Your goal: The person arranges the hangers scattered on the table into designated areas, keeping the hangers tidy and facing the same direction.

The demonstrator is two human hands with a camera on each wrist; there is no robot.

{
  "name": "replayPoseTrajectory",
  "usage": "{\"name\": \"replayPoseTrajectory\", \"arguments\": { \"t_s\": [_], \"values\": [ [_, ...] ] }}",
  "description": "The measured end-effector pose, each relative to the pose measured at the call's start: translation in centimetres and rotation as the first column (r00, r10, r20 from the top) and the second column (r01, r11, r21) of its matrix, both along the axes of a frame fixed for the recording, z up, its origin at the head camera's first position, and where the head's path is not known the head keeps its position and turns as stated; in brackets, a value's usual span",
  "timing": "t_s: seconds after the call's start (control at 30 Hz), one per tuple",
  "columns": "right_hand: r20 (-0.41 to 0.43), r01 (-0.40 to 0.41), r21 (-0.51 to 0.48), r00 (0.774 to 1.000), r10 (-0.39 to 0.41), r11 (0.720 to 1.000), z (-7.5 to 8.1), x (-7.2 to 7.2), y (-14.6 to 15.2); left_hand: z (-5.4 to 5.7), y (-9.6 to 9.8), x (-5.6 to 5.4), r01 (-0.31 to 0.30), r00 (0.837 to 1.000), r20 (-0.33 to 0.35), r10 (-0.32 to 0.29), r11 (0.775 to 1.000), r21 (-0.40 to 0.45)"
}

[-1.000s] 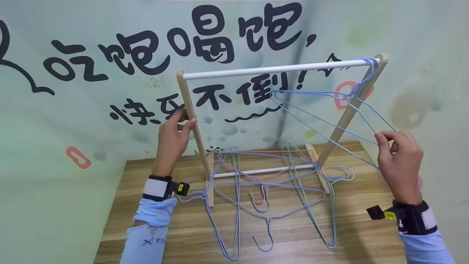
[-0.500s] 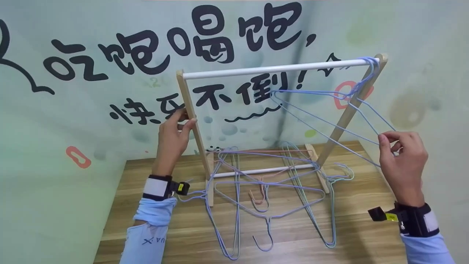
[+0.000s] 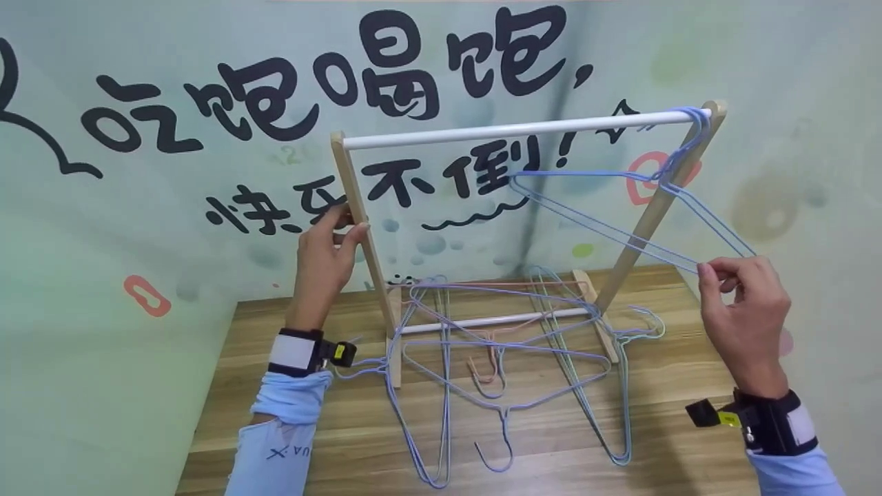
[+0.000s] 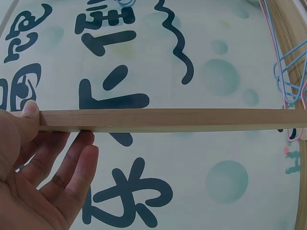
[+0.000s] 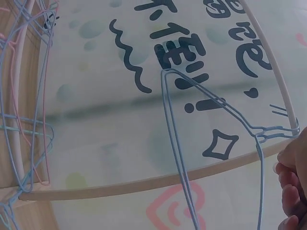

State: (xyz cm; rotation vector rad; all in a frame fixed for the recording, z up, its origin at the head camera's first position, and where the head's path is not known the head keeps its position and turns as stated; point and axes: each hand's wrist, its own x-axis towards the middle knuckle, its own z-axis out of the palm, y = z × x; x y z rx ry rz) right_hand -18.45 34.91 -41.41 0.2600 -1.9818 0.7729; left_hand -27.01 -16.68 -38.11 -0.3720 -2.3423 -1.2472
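A small wooden rack with a white top bar stands on the table. My left hand pinches its left wooden post, thumb on one side and fingers on the other, as the left wrist view also shows. Two blue wire hangers hang by their hooks at the right end of the bar, nearly parallel. At their lower outer corner, my right hand pinches the wires; the fingers cover that corner. In the right wrist view the hangers cross the right post, and the hand is only partly seen.
Loose hangers lie around the rack's base: a blue hanger in front, blue ones at left, green ones at right, and a pink one behind. A lettered wall stands behind the wooden table.
The right hand first shifted slightly right, then left and a little down. The two hanging blue hangers, spread apart before, now lie close together. The left hand and rack stayed put.
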Motion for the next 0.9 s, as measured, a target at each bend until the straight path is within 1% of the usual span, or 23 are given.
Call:
{"name": "replayPoseTrajectory", "arguments": {
  "t_s": [0.17, 0.33, 0.43, 0.53, 0.63, 0.77, 0.9],
  "values": [
    [0.001, -0.065, 0.066, 0.998, 0.065, 0.996, -0.9, 0.0, -1.4, 0.0, 0.0, 0.1, -0.010, 1.000, 0.009, 0.010, 1.000, -0.007],
    [0.019, -0.149, 0.117, 0.989, 0.147, 0.982, -2.2, -0.3, -2.3, -0.1, -0.1, 0.1, -0.005, 1.000, 0.002, 0.005, 1.000, -0.002],
    [0.056, -0.182, 0.143, 0.983, 0.175, 0.973, -3.2, -0.6, -2.5, -0.1, -0.1, 0.1, 0.003, 1.000, -0.010, -0.003, 1.000, 0.004],
    [0.117, -0.204, 0.162, 0.975, 0.187, 0.965, -4.2, -0.9, -2.7, -0.1, -0.1, 0.1, 0.001, 1.000, -0.009, -0.001, 1.000, 0.001],
    [0.189, -0.252, 0.162, 0.957, 0.221, 0.954, -5.3, -1.1, -2.9, -0.1, 0.0, 0.2, -0.001, 1.000, -0.004, 0.001, 1.000, -0.005],
    [0.267, -0.329, 0.157, 0.922, 0.280, 0.931, -6.7, -1.4, -3.2, 0.0, 0.0, 0.1, -0.003, 1.000, -0.003, 0.003, 1.000, -0.010],
    [0.344, -0.348, 0.148, 0.896, 0.282, 0.926, -8.1, -1.7, -3.4, 0.0, 0.0, 0.1, -0.003, 1.000, 0.003, 0.003, 1.000, -0.007]
  ]
}}
